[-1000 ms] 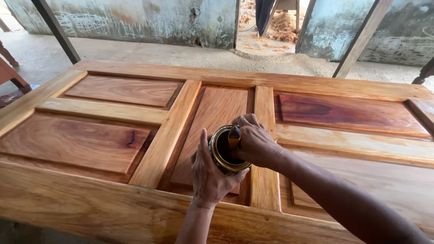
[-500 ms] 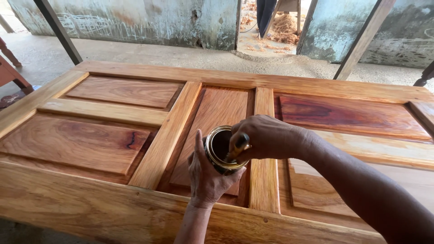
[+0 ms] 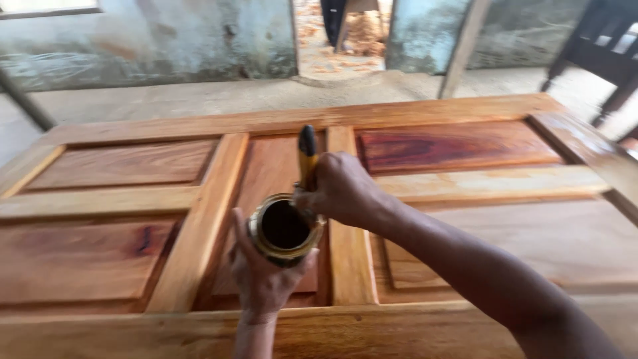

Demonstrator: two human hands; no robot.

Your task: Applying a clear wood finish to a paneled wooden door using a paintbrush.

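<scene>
Varnish tin (image 3: 284, 229) is cupped from underneath in the left hand (image 3: 262, 282), fingers wrapped up around its side, so the open mouth is kept level and close to the body, right over the middle of the panelled door (image 3: 199, 219). A brush (image 3: 308, 158) is clamped in the right hand (image 3: 342, 189), fist closed round the yellow handle, dark end pointing up; the bristle end is hidden behind the fist and the tin's rim, so whether it's actually dipped can't be told. Fist is pressed right against the rim, probably so drips get caught by the tin instead of the wood. Door is laid flat, some panels looking darker and glossier than others. Concrete floor (image 3: 166, 100) and a chair (image 3: 598, 53) are seen beyond.
</scene>
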